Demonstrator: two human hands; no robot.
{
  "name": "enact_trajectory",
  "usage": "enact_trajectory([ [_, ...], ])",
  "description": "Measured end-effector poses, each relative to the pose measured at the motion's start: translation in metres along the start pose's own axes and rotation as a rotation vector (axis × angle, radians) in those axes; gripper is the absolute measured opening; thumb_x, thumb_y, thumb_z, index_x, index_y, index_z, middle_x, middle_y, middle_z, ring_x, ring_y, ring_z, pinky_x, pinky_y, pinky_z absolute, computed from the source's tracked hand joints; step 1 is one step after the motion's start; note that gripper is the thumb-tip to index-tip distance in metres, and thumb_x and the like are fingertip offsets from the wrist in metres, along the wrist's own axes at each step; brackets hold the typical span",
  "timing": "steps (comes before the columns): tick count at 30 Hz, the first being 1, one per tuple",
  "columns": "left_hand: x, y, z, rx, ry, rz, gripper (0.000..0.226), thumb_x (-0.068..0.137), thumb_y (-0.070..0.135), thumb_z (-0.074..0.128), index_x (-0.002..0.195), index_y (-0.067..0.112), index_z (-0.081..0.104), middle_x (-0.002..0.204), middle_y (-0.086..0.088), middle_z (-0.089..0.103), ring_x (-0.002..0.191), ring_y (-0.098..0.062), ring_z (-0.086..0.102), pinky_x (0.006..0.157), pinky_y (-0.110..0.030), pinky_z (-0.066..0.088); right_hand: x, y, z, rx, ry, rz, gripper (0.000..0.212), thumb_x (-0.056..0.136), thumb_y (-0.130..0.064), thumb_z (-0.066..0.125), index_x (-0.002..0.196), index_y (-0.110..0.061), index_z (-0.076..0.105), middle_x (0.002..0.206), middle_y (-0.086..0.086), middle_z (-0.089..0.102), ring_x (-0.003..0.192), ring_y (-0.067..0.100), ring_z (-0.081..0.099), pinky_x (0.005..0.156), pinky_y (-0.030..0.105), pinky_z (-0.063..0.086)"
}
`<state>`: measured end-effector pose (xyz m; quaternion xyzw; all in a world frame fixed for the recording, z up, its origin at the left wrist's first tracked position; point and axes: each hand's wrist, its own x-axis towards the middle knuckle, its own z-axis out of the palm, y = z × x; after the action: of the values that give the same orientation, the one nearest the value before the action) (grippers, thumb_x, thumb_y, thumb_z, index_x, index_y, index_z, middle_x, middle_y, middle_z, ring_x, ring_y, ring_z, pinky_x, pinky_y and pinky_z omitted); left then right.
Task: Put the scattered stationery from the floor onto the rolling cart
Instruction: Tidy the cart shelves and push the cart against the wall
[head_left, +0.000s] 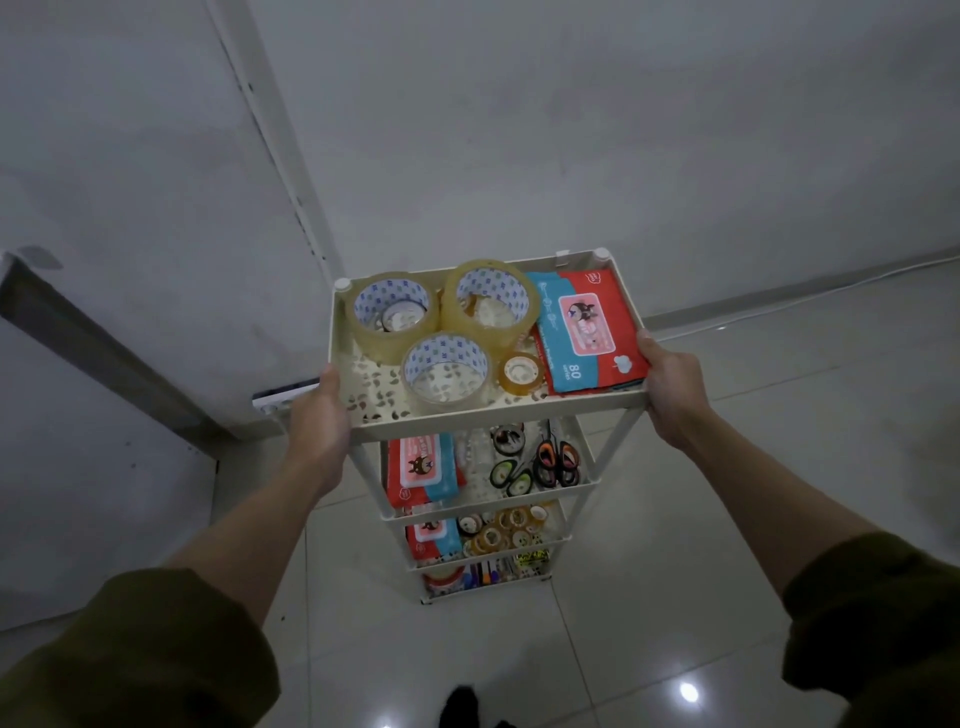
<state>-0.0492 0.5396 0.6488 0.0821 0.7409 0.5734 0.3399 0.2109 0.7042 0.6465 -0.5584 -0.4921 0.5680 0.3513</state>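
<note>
Both hands (319, 415) — on cart (498, 413) rim

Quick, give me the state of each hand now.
Left hand: closed on the cream plastic cart's top tray rim.
Right hand: closed on the same tray's right edge.

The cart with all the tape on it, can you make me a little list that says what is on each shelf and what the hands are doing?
cart: cream rolling cart with four shelves, standing on a tiled floor by a wall
top shelf: three big clear tape rolls, one small tape roll, a red and blue wipes pack
second shelf: another wipes pack, scissors
third shelf: many small tape rolls
bottom shelf: pens, hard to make out
left hand: gripping the top shelf's left edge
right hand: gripping the top shelf's right edge
</note>
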Motion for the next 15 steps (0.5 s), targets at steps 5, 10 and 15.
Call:
enact_trajectory([
  [5, 0.024, 0.01, -0.004, -0.015, -0.003, -0.014, 0.039, 0.097, 0.043, 0.033, 0.081, 0.022, 0.061, 0.093, -0.005, 0.069, 0.093, -0.023, 0.066, 0.093, -0.048, 0.05, 0.016, -0.01, 0.019, 0.026, -0.014, -0.004, 0.028, 0.095, -0.034, 0.044, 0.098, -0.012, 0.061, 0.089, 0.0, 0.068, 0.084, 0.018, 0.067, 0.085, 0.035, 0.054],
  [10, 0.05, 0.021, -0.005, 0.001, -0.007, -0.024, 0.042, 0.095, 0.047, 0.033, 0.082, 0.021, 0.063, 0.098, -0.009, 0.07, 0.094, -0.026, 0.067, 0.092, -0.05, 0.051, 0.034, -0.017, 0.037, 0.025, -0.007, 0.006, 0.026, 0.095, -0.034, 0.044, 0.096, -0.013, 0.061, 0.09, 0.001, 0.068, 0.083, 0.019, 0.067, 0.084, 0.035, 0.053],
  [15, 0.071, 0.034, -0.001, 0.025, -0.016, 0.006, 0.043, 0.097, 0.045, 0.029, 0.082, 0.02, 0.06, 0.092, -0.008, 0.068, 0.093, -0.027, 0.066, 0.09, -0.047, 0.051, 0.05, -0.023, 0.052, 0.058, 0.004, 0.0, 0.024, 0.095, -0.032, 0.045, 0.095, -0.014, 0.062, 0.097, 0.004, 0.067, 0.09, 0.022, 0.067, 0.086, 0.034, 0.053],
])
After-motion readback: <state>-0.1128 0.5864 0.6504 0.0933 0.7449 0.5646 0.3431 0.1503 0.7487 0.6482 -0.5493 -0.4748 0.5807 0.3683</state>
